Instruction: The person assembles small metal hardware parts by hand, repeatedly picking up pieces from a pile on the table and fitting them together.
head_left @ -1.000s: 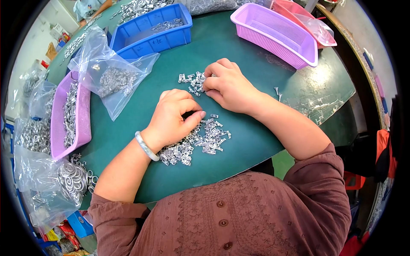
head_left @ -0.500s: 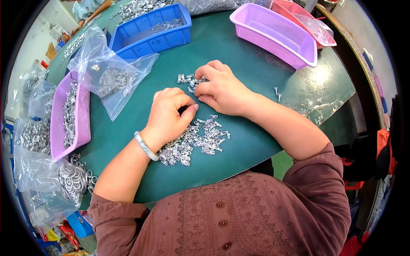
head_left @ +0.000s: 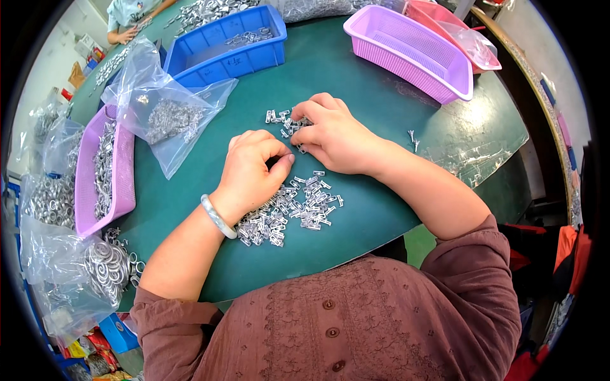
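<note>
My left hand (head_left: 255, 164) rests on the green table with its fingers curled and the thumb tip against them. Whatever lies between those fingertips is hidden. My right hand (head_left: 340, 136) is bent over a small group of silver metal buckle-like pieces (head_left: 277, 117), its thumb and fingers curled around some of them. A larger loose pile of the same small metal pieces (head_left: 314, 202) spreads on the table nearer to me, below both hands and partly behind my left wrist. A pale bangle (head_left: 216, 216) circles that wrist.
A blue bin (head_left: 232, 63) and clear bag of small parts (head_left: 173, 120) stand far left. A purple basket (head_left: 124, 184) holds metal parts; rings (head_left: 109, 270) heap beside it. Another purple basket (head_left: 413, 54) stands far right. A co-worker's hands (head_left: 127, 35) are at the far left.
My right hand has shifted slightly, its fingertips a little further from one another over the pieces. My left hand stays in place. At the far left, the co-worker's arms have moved.
</note>
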`<state>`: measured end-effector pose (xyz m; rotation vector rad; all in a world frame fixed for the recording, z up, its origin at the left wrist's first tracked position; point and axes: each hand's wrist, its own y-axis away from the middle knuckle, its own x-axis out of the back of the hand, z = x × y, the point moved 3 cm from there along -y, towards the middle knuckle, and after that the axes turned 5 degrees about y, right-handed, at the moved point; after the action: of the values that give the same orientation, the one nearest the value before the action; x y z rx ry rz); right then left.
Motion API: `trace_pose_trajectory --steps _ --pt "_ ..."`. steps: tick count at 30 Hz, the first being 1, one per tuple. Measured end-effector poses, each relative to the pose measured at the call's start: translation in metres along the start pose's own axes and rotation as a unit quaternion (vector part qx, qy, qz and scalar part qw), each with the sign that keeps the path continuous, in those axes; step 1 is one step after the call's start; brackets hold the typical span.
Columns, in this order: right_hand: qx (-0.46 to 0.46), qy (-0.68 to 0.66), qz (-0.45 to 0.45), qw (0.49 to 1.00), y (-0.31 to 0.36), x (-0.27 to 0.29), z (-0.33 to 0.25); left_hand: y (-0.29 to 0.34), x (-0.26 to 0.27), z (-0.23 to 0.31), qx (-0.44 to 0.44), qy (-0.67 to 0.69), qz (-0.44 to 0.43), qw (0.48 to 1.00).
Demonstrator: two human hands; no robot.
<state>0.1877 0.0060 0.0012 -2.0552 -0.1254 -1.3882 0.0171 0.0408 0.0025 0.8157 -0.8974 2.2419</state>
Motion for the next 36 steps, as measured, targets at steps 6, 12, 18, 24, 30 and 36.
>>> trace_pose_trajectory --steps 6,12,18,24,30,36 --pt "-0.014 -0.039 0.005 0.999 0.0 0.005 0.003 0.0 0.0 0.001 -0.002 0.005 0.001 1.0" --pt "-0.09 -0.183 0.009 0.979 0.0 0.007 0.005 -0.002 0.001 0.001 -0.022 0.034 0.027 0.999" --pt "-0.081 -0.211 0.015 0.974 0.001 0.009 0.006 -0.003 0.0 0.0 -0.035 0.058 0.039 0.997" --pt "-0.052 -0.199 0.015 0.979 -0.002 0.014 0.004 -0.002 0.001 -0.001 -0.031 0.074 0.038 0.996" --pt "-0.033 -0.117 -0.018 0.992 -0.036 0.026 0.015 0.001 0.003 -0.002 -0.032 0.046 0.051 0.997" --pt "-0.167 0.026 0.066 0.983 -0.137 0.067 0.041 0.003 0.003 0.0 -0.027 0.027 0.036 0.999"
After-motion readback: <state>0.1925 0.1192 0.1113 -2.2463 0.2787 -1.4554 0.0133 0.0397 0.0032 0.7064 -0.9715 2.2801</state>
